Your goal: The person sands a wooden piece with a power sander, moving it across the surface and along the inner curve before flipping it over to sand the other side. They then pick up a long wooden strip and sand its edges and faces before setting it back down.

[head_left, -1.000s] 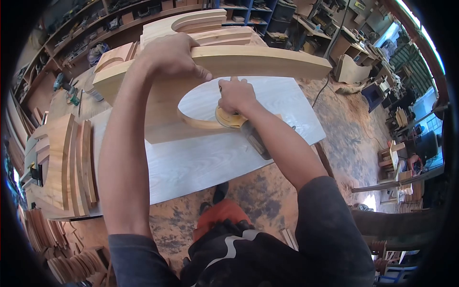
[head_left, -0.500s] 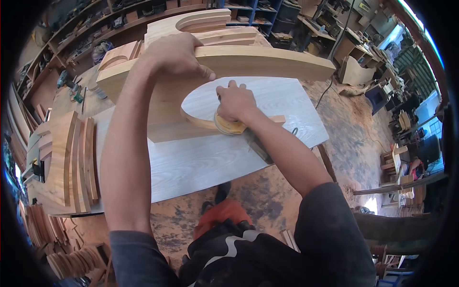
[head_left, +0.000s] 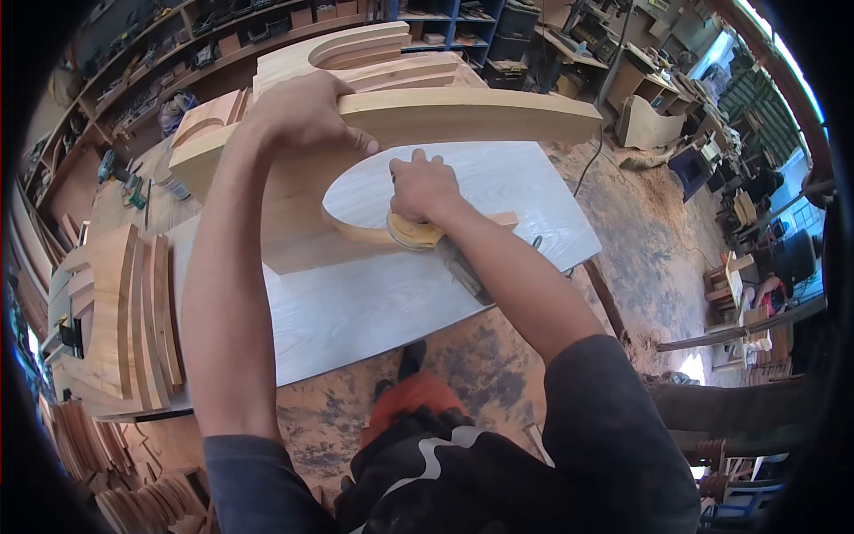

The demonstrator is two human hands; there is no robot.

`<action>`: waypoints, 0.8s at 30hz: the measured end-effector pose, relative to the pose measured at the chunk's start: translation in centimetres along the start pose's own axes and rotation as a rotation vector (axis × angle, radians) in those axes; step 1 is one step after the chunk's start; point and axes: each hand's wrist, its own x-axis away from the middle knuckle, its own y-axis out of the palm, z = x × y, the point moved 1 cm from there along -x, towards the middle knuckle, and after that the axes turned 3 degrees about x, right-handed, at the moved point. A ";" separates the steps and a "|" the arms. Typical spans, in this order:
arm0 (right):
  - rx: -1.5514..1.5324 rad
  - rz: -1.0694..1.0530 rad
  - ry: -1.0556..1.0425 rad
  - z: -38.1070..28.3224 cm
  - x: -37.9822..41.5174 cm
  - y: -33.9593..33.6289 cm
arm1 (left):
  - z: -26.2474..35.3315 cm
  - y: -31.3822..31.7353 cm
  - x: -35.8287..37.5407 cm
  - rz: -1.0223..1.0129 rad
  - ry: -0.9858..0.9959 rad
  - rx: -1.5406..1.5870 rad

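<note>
A large curved wooden frame piece (head_left: 463, 114) with an oval cut-out lies on the pale grey tabletop (head_left: 382, 298). My left hand (head_left: 307, 111) grips its upper curved rail from above. My right hand (head_left: 422, 189) is closed over a round yellow sander (head_left: 411, 233), pressing it on the lower inner edge of the cut-out. The sander's dark body runs back under my right forearm.
Several curved wooden pieces (head_left: 124, 311) are stacked at the table's left end, more (head_left: 374, 49) lie behind the frame. Shelves with tools (head_left: 178, 53) line the back wall. A power cord (head_left: 592, 165) runs over the sawdust-covered floor (head_left: 658, 240) at right.
My right hand and the sander have slid a little to the left along the cut-out's lower edge. My left hand keeps the same grip on the rail.
</note>
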 end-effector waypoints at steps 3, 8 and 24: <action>0.002 0.008 -0.009 -0.1 -0.8 0.1 | -0.5 0.2 0.0 -0.016 0.021 0.037; 0.023 0.007 0.113 3.9 -1.7 0.4 | -0.1 0.1 0.3 -0.004 -0.023 0.005; 0.012 0.014 0.375 14.2 0.9 -0.5 | -0.2 0.2 0.1 0.013 0.020 0.022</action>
